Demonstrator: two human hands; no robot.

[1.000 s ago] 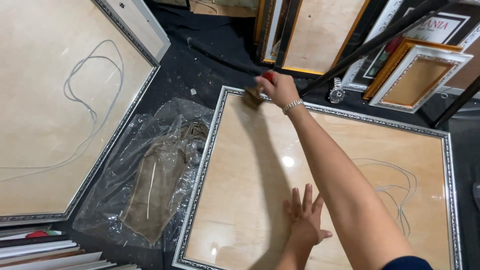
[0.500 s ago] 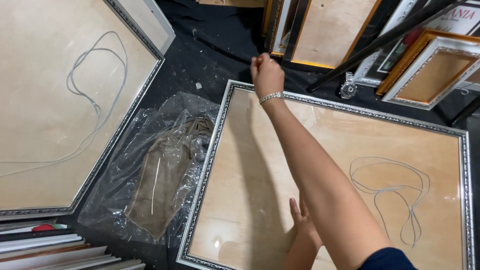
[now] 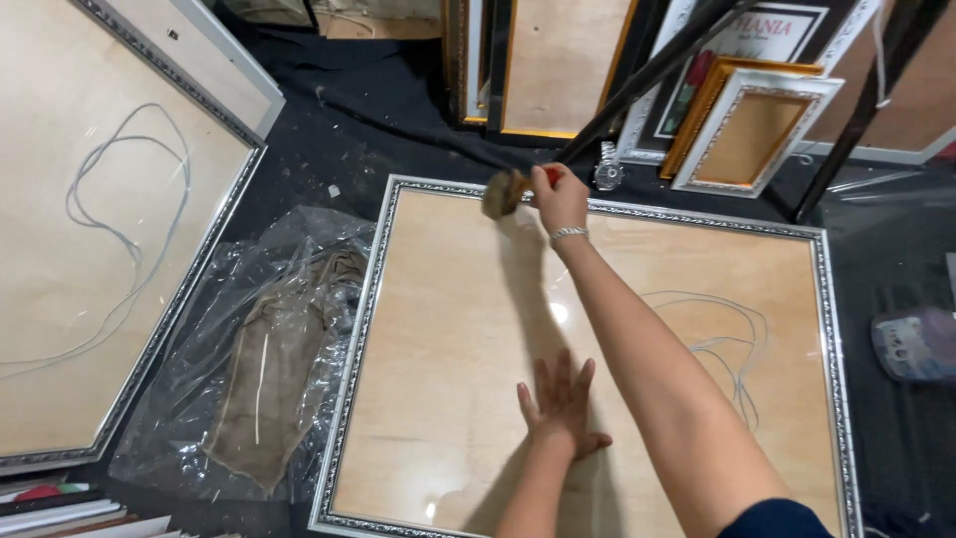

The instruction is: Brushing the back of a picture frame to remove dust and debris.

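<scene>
A large picture frame with a silver patterned border lies face down on the dark floor, its plywood back up. My right hand reaches to the frame's far edge and grips a brush with a red handle and brown bristles, the bristles at the top border. My left hand lies flat, fingers spread, on the plywood near the frame's middle. A thin grey cord lies looped on the backing to the right of my arm.
A crumpled clear plastic sheet over a brown cloth lies left of the frame. Another large frame with a looped cord lies at far left. Several frames lean at the back, and a dark bar slants across them.
My right hand with the brush has moved along the frame's far edge, from the top left corner toward the middle. My left hand stays flat on the backing. The view shifted a little.
</scene>
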